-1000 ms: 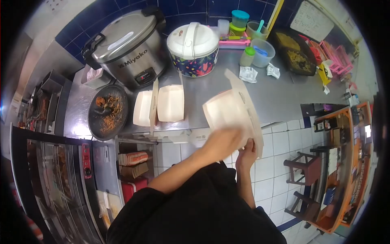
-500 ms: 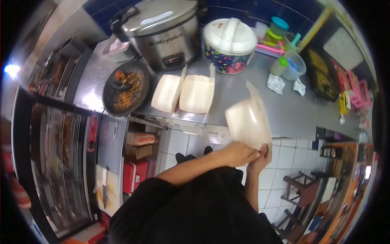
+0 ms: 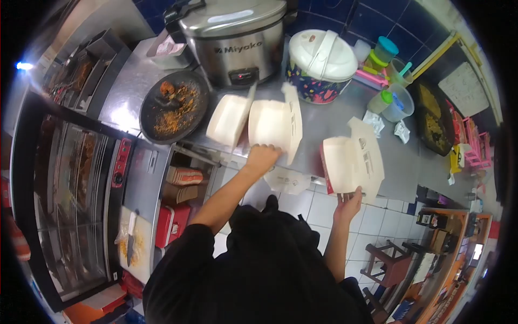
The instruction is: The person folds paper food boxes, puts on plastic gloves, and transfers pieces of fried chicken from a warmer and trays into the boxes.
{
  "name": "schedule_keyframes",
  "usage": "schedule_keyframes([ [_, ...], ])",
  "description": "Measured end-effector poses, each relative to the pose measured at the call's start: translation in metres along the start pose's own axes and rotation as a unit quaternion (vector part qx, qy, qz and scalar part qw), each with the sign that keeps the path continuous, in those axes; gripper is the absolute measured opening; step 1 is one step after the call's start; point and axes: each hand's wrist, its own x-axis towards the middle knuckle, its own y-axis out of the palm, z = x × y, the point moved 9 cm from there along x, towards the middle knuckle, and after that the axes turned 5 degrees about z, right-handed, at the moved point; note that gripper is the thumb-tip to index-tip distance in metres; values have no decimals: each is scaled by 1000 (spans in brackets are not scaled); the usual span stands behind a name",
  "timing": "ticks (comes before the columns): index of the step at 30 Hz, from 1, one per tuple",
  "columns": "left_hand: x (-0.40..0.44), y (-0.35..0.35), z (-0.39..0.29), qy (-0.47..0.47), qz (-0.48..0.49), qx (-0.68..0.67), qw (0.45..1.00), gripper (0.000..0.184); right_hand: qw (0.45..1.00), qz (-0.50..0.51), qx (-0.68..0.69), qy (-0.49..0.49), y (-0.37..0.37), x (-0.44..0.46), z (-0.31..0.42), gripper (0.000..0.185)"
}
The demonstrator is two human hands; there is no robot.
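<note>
Three folded paper food boxes with raised lids are at the steel counter's front. The left one (image 3: 229,120) stands beside the middle one (image 3: 268,123). My left hand (image 3: 264,156) is at the middle box's front edge, its fingers curled over the rim. My right hand (image 3: 348,208) grips the near corner of the right-hand box (image 3: 337,156), thumb on top and fingers below. That box is open, with a red outer side, and it hangs partly past the counter edge. All three show bare pale insides.
Behind the boxes stand a rice cooker (image 3: 237,51) and a patterned tub with white lid (image 3: 318,65). A stone mortar (image 3: 175,108) with crumbs sits at left. Plastic containers (image 3: 386,48) are at the back right. A knife (image 3: 131,240) lies on a cutting board, lower left.
My left hand has left the right-hand box and moved left to the middle box. The right-hand box has been opened out, its lid now spread to the right. The view has shifted slightly.
</note>
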Motion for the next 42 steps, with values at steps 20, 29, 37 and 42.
schedule_keyframes([
  [20,-4,-68,-115,180,-42,4,983,19,995,-47,84,25,-47,-2,-16,58],
  [29,-22,-58,-89,126,-130,-64,981,10,996,-42,66,33,-30,-17,-12,63],
  [37,-88,-239,-183,118,-159,167,966,20,996,68,4,-57,-47,17,-30,63],
  [42,-124,-288,-213,132,-240,147,951,15,999,50,-6,-12,-31,8,-25,63],
])
